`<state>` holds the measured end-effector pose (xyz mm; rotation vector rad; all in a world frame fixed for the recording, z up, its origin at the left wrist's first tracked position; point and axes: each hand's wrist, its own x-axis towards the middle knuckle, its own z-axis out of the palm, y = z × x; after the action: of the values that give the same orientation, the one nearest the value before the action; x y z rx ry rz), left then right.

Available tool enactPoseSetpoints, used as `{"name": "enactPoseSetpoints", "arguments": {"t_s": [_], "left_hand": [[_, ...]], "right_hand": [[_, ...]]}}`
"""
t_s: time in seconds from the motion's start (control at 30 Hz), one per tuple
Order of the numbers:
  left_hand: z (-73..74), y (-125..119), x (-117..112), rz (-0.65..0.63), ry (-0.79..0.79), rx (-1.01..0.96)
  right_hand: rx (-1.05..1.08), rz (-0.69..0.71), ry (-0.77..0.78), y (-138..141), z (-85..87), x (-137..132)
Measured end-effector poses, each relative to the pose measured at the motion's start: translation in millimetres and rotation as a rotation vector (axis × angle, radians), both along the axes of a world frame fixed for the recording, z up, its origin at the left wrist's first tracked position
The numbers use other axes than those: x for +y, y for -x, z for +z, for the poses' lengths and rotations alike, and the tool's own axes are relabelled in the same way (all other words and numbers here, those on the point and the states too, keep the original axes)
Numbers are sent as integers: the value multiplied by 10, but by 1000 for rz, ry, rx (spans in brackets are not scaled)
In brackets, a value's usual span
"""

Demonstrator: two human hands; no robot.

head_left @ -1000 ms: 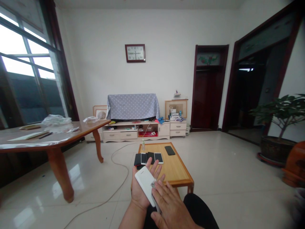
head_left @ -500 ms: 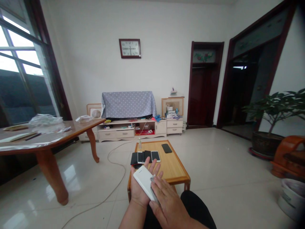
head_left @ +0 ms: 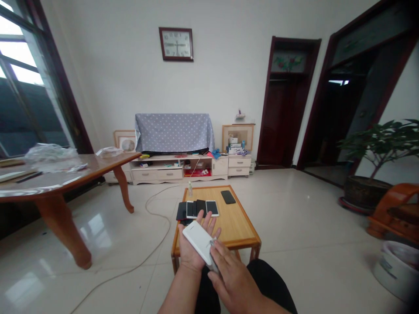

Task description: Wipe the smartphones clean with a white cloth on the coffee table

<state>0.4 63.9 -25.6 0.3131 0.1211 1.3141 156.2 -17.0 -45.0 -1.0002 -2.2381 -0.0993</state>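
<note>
A white phone [head_left: 197, 240] lies across the palm of my left hand [head_left: 190, 257], its plain face upward and tilted. The fingers of this hand stretch out beyond the phone, and the thumb is along its left edge. My right hand [head_left: 232, 274] is against the phone's lower right edge, fingers together and bent over a crumpled pale grey cloth [head_left: 212, 242]. Only a small part of the cloth shows; the rest is under the fingers. Just beyond my hands, several phones [head_left: 200, 208] lie side by side on a low wooden table [head_left: 238, 222].
A single black phone [head_left: 228, 197] and a small clear bottle [head_left: 190, 189] are on the low table. On the left stands a larger table [head_left: 98, 162] with plastic bags [head_left: 49, 152]. A cable [head_left: 153, 248] runs over the floor. A white bucket [head_left: 397, 268] stands at right.
My view has tilted down slightly, so the room sits higher in the picture. The right hand has shifted a little along the phone's edge; the phone stays in my left palm.
</note>
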Motion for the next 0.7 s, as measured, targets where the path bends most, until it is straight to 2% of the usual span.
{"name": "enactPoseSetpoints", "arguments": {"t_s": [0.2, 0.33, 0.43, 0.57, 0.7], "left_hand": [[-134, -17, 216, 34, 85, 16], [-236, -45, 426, 56, 179, 94], [-314, -63, 607, 52, 247, 168], [-357, -117, 812, 36, 272, 191], [-316, -203, 945, 12, 250, 199]], "right_hand": [[17, -2, -64, 1, -177, 271], [48, 14, -78, -19, -218, 493], [157, -13, -50, -43, -208, 646], [392, -67, 144, -89, -161, 886], [659, -123, 423, -163, -207, 1189]]}}
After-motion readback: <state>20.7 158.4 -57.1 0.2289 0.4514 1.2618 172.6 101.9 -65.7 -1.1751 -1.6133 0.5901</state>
